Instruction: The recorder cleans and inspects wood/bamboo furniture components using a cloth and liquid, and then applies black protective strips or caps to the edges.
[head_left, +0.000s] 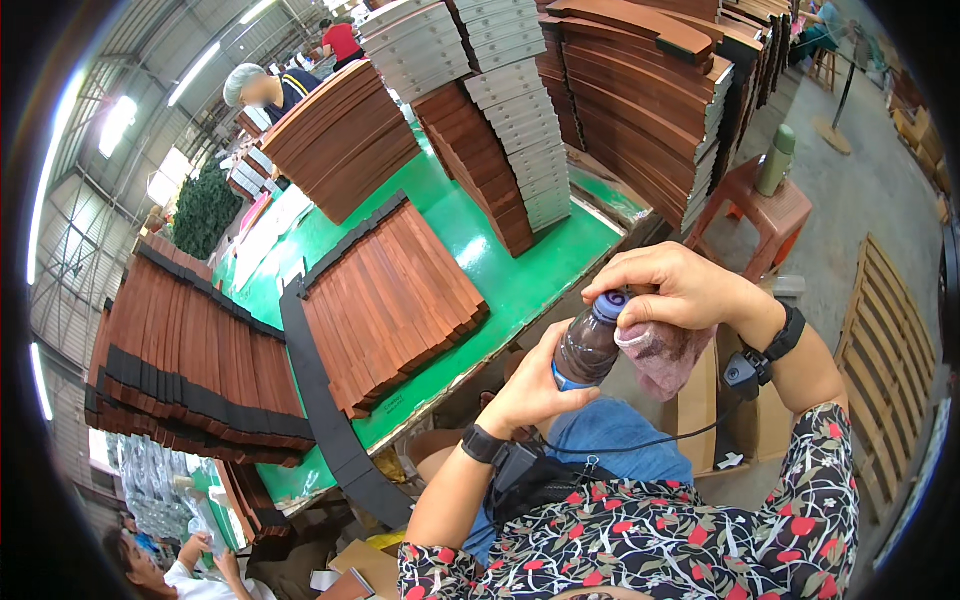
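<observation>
In front of my lap, my left hand [535, 388] is wrapped round the body of a clear plastic bottle [586, 348] holding dark liquid, with a blue label low down. The bottle leans to the right, its blue-purple cap [611, 300] on top. My right hand [665, 285] has its thumb and fingers closed about the cap. A damp-looking pink cloth [668, 362] hangs from under that same hand, beside the bottle. Whether the cap is loose from the neck cannot be made out.
On the green table [480, 260] lie brown slats [390, 300], a black curved strip [330, 410] and tall stacks [500, 130]. A reddish stool [755, 205] bears a green flask [776, 160]. At right leans a wooden pallet [885, 370]. Co-workers [275, 95] are around.
</observation>
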